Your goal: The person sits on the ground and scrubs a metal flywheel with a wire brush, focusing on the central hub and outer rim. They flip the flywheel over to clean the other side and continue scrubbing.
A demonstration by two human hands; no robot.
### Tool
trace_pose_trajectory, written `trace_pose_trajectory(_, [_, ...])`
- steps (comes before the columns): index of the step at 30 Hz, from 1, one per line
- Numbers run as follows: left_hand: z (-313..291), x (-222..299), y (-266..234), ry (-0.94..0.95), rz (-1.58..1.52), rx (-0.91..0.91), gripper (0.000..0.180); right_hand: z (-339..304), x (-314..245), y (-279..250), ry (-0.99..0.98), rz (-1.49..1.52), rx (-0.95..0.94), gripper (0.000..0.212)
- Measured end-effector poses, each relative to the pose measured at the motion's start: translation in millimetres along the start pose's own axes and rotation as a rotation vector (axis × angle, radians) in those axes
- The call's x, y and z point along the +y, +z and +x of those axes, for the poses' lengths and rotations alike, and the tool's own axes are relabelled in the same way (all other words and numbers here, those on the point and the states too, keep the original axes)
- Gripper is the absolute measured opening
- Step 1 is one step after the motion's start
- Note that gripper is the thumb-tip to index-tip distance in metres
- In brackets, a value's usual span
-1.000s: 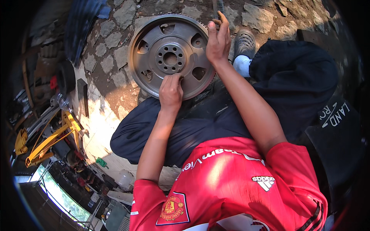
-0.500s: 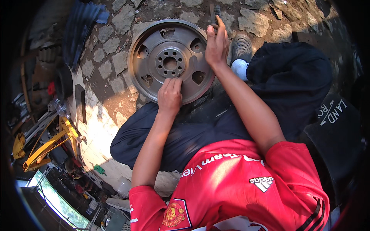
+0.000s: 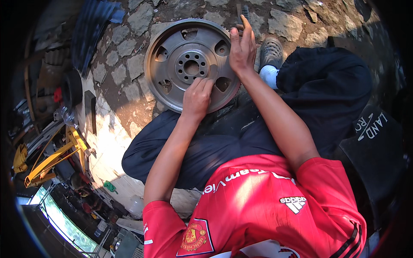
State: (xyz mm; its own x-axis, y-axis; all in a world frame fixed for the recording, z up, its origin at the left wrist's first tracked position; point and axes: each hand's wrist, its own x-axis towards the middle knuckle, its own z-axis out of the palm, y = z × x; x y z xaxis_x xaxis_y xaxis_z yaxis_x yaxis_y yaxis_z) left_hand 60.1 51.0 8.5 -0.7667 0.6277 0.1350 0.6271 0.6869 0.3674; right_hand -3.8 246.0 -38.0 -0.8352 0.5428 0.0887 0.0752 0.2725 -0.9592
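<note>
A round metal flywheel (image 3: 217, 98) with a ring of bolt holes around its centre hole and several larger cut-outs stands tilted before my legs. My left hand (image 3: 197, 99) rests on its face just below the bolt holes, fingers curled and pressed together. Whatever those fingers may hold is hidden beneath them. At the flywheel's right rim, my right hand (image 3: 242, 50) lies against the edge with its palm side, thumb and fingers stretched out and apart. No object shows in it.
A wire brush (image 3: 245, 13) lies on the stone-paved ground beyond my right hand. Beside the flywheel is my shoe (image 3: 272, 53). To the left stand a yellow metal frame (image 3: 53, 160), a dark bar (image 3: 90, 111) and a tyre (image 3: 72, 89). A corrugated sheet (image 3: 88, 36) leans farther back.
My left hand has slid to the right and slightly upward over the flywheel's face. My right hand stays at the rim, almost unmoved.
</note>
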Motion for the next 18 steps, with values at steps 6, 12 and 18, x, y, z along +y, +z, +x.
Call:
trace_pose_trajectory(6, [19.8,2.3,-4.5,0.005,-0.021,-0.05,0.016,2.5,3.1,-1.9,0.0,-0.017,0.016,0.071])
trace_pose_trajectory(12, [10.8,-2.2,-10.7,0.062,-0.031,-0.112,0.017,0.2,2.0,-0.7,-0.044,0.002,-0.005,0.072])
trace_pose_trajectory(18, [35.4,-0.1,-8.6,0.107,0.014,-0.092,0.01,0.0,0.7,-1.2,-0.051,-0.018,0.03,0.072])
